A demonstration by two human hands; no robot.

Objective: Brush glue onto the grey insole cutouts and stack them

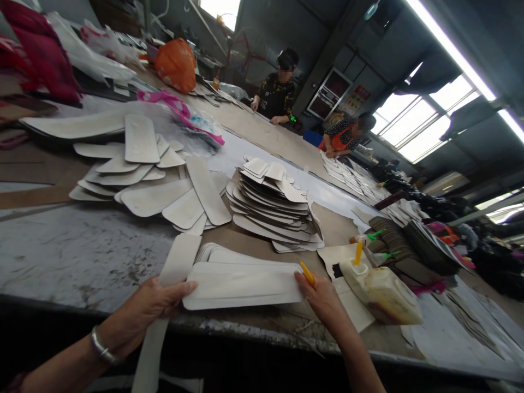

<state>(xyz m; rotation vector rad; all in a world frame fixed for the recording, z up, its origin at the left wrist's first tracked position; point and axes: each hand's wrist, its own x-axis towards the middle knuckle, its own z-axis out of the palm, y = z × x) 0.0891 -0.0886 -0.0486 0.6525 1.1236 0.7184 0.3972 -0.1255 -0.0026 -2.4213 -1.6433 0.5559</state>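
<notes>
My left hand (151, 305) is closed around a long white strip (182, 256) that hangs below the table edge. Its thumb also presses the left end of a white panel (245, 286) with rounded corners. At the panel's right end my right hand (323, 300) pinches the corner, and a slim yellow stick-like tool (307, 274) pokes up from between its fingers. The tool's other end is hidden. Behind the held panel lie several similar white panels (223, 254), overlapping on the brown sheet.
A fanned stack of white pieces (272, 210) stands ahead, with a loose pile (143, 185) to its left. On the right are a stained glue jug (388, 295) with a yellow nozzle and dark stacked pieces (403, 248). Two people (276, 90) work farther along the table.
</notes>
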